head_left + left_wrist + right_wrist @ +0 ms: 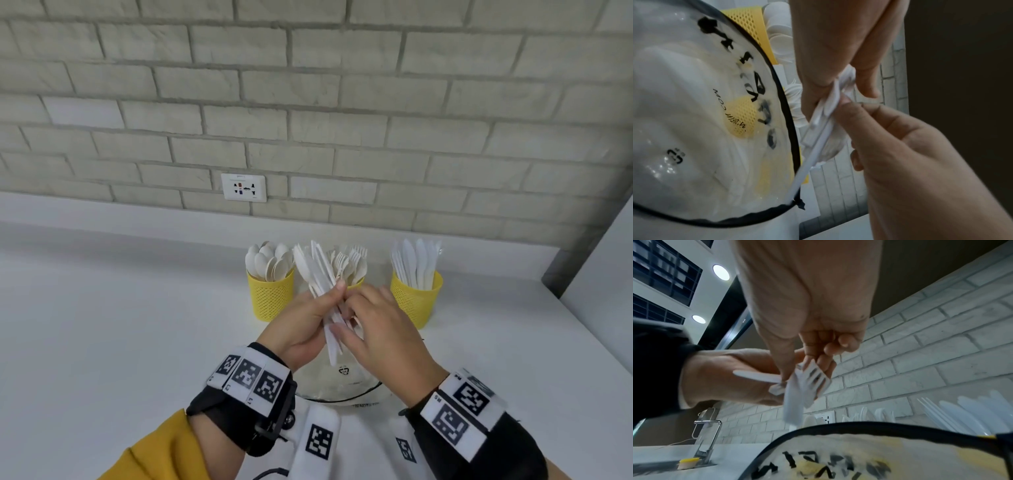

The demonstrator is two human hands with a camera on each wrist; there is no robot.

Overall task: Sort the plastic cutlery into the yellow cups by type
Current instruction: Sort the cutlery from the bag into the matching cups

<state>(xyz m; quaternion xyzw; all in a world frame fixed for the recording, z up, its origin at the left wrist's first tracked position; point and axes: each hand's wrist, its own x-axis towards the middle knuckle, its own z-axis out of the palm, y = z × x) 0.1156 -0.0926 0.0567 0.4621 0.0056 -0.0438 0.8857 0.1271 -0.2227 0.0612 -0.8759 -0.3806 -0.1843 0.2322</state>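
Observation:
Three yellow mesh cups stand by the wall: the left cup (pixel 270 298) holds spoons, the middle cup (pixel 356 283), mostly hidden by the hands, holds forks, the right cup (pixel 416 297) holds knives. My left hand (pixel 310 317) grips a fanned bundle of white plastic cutlery (pixel 318 270), mostly knives, raised in front of the middle cup. My right hand (pixel 373 318) pinches pieces in that bundle (pixel 797 386) near the handles; a fork head (pixel 817 375) shows by its fingers. In the left wrist view the handles (pixel 818 123) run between both hands.
A clear plastic bag with a black rim (pixel 342 383) and printed letters lies on the white counter (pixel 137 325) under my hands. A wall socket (pixel 243 187) sits in the brick wall behind. A tap and sink (pixel 705 443) lie off to the left.

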